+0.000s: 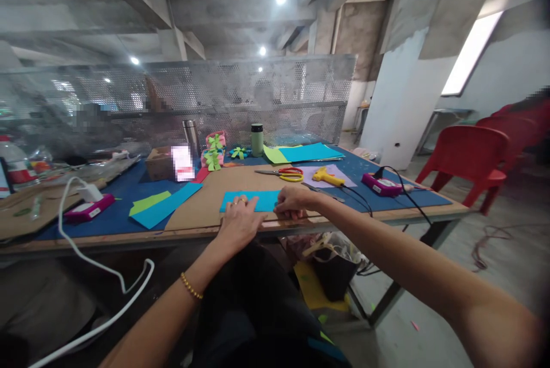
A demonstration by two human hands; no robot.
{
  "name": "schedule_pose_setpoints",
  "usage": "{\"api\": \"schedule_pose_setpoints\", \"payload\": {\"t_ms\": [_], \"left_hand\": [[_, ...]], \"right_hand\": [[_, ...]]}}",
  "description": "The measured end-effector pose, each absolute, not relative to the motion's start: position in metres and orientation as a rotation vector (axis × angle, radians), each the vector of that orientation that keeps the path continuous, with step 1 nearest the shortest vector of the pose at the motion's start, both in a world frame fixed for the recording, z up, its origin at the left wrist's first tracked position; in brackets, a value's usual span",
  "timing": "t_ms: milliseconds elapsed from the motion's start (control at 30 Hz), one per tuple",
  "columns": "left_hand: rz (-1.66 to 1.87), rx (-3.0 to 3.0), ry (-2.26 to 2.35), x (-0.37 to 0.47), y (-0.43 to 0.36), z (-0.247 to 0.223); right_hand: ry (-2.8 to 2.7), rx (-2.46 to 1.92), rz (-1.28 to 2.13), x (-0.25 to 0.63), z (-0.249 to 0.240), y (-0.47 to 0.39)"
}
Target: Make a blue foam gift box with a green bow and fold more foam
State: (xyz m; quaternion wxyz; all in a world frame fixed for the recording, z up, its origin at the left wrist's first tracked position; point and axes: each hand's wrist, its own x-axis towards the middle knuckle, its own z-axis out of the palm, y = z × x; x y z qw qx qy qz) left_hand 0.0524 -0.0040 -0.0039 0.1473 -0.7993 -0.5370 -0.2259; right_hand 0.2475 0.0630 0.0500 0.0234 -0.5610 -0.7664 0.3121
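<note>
A blue paper strip (267, 200) lies on the brown cardboard (193, 210) near the table's front edge. My left hand (242, 219) rests flat on the strip's left part, fingers spread, a ring on one finger. At the strip's right end is my right hand (296, 202), its fingers curled together and pressed on the paper's end. Behind the strip lie scissors with red and yellow handles (290, 174). To the right of them a yellow glue gun (325, 176) sits on a purple sheet (344, 176).
Blue and green paper pieces (165, 206) lie at left, more sheets (311, 152) at the back. A green bottle (256, 141), a steel flask (189, 137), a cardboard box (160, 164) and purple power strips (382, 185) with cords stand around. Red chairs (466, 153) are at right.
</note>
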Motion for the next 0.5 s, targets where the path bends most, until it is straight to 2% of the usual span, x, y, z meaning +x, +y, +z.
{"api": "schedule_pose_setpoints", "payload": {"t_ms": [100,233,500], "left_hand": [[-0.73,-2.326,-1.687,0.065,0.011,0.01],[-0.559,-2.593,-1.96,0.083,0.029,0.018],[-0.442,-2.678,-2.156,0.086,0.04,0.03]], "right_hand": [[-2.372,-1.748,0.965,0.248,0.05,0.063],[-2.385,-1.769,0.909,0.247,0.052,0.058],[-2.446,-1.768,0.843,0.247,0.046,0.064]]}}
